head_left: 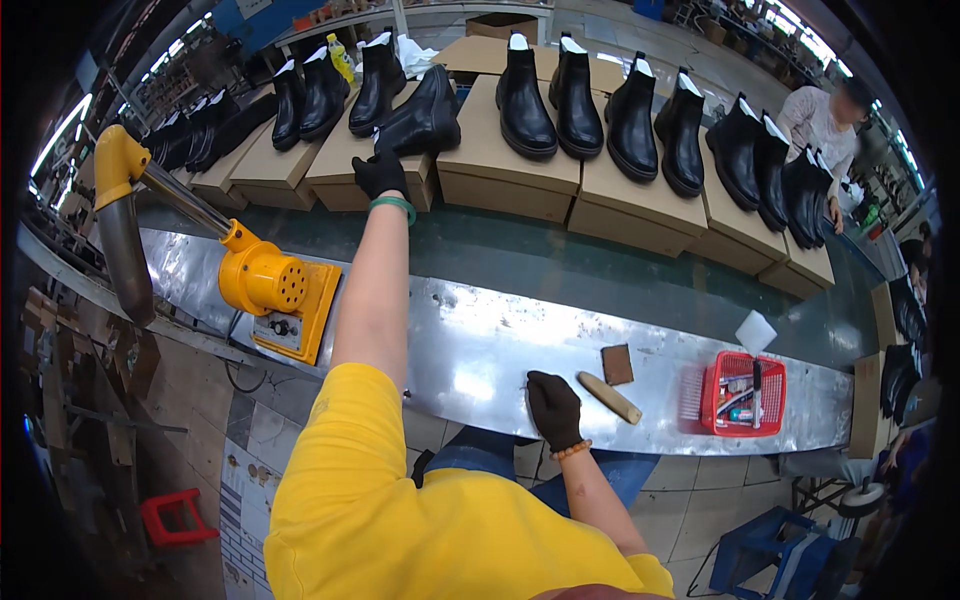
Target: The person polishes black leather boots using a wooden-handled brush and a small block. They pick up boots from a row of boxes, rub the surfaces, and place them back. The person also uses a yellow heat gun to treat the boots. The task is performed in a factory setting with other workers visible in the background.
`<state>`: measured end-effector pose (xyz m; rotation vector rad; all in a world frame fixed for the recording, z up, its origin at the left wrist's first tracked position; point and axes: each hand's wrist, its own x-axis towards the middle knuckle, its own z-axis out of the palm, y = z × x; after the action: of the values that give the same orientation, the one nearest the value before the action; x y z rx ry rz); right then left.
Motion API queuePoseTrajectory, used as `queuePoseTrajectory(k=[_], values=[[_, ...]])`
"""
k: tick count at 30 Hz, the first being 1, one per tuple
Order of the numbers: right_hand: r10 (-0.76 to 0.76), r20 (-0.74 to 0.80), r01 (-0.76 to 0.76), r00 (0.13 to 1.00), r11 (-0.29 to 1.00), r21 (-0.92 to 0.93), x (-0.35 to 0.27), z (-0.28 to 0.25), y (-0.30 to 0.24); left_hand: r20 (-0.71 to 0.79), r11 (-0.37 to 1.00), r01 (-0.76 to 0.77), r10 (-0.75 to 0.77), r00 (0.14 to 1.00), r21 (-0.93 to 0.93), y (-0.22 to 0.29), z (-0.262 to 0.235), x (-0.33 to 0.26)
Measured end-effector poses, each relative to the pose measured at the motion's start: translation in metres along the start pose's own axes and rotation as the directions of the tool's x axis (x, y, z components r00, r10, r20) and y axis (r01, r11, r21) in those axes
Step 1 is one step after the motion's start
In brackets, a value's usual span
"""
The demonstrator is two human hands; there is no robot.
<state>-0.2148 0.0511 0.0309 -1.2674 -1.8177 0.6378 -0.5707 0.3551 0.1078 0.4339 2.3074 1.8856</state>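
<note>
My left hand (381, 176), in a black glove, reaches across the bench to a black ankle boot (425, 112) tipped over on a cardboard box. Its fingers are closed at the boot's upper end, where a bit of white shows. Upright behind it stands another black ankle boot (377, 86). My right hand (554, 409), also gloved in black, rests curled at the near edge of the metal bench (480, 340), with nothing visible in it. Just right of it lie a tan, stick-like tool (609, 397) and a brown square block (617, 364).
Cardboard boxes (508, 185) carry several more black boots along a dark green surface (520, 250). A yellow machine (265, 280) with a bent pipe stands left of my arm. At right, a red basket (712, 400) holds small items beside a white pad (755, 332). Another person (822, 125) stands far right.
</note>
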Motion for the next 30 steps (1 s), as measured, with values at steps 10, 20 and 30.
queuePoseTrajectory(k=[10, 20, 30], values=[[0.008, 0.020, -0.007, 1.000, 1.000, -0.026, 0.004, 0.004, -0.004, 0.718, 0.658, -0.750, 0.488, 0.496, 0.070, 0.014, -0.028, 0.065], [-0.003, -0.002, 0.003, 1.000, 0.999, -0.032, 0.006, 0.006, -0.001, 0.900, 0.894, -0.447, 0.207, 0.383, -0.016, 0.056, 0.006, 0.012], [-0.016, -0.064, 0.016, 0.998, 1.000, 0.004, 0.006, 0.009, 0.002, 0.597, 0.784, -0.373, 0.620, 0.508, -0.497, -0.024, -0.047, -0.055]])
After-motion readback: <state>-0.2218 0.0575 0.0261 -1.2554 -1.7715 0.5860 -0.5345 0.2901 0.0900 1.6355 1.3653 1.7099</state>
